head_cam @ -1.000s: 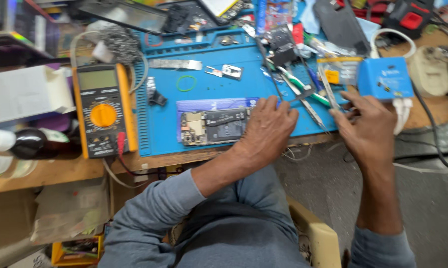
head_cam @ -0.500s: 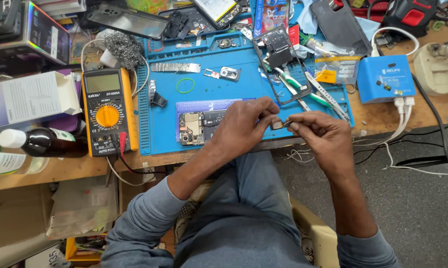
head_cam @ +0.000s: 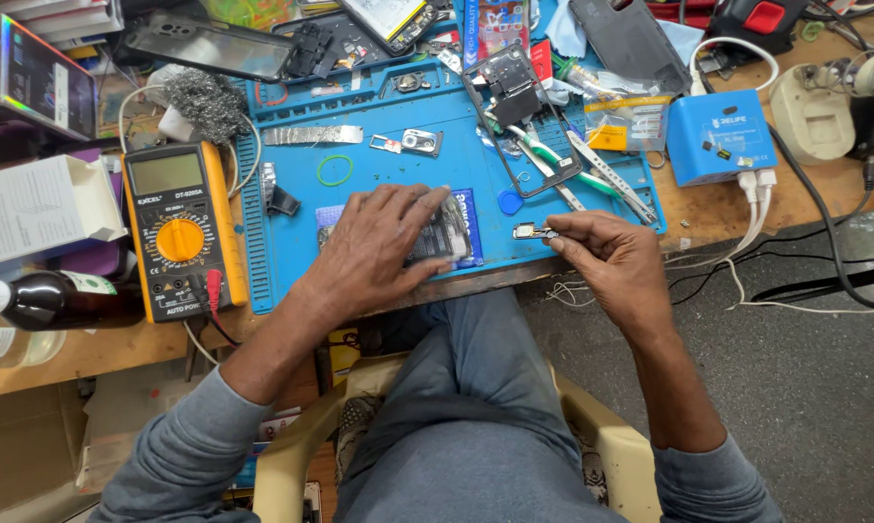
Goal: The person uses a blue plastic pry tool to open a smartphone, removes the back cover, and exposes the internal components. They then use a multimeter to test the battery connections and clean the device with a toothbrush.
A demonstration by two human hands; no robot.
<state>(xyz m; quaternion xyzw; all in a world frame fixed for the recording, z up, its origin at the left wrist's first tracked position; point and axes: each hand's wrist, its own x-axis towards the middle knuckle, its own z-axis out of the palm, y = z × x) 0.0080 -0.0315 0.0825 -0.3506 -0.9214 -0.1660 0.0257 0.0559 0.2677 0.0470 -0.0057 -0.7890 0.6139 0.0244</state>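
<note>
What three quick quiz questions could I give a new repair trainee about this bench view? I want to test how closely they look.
1. True or false: the left hand lies flat on the phone board.
2. What does the right hand pinch: (a) small metal part, (b) green ring, (c) tweezers?
3. Which side of the blue mat is the yellow multimeter on, as seen in the picture?

Key: 1 true; 2 a, the small metal part; 3 left.

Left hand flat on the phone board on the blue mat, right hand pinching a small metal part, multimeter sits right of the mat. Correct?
Not quite. The head view shows the multimeter left of the blue mat. The rest holds: left hand on the board, right hand pinching the small part.
</note>
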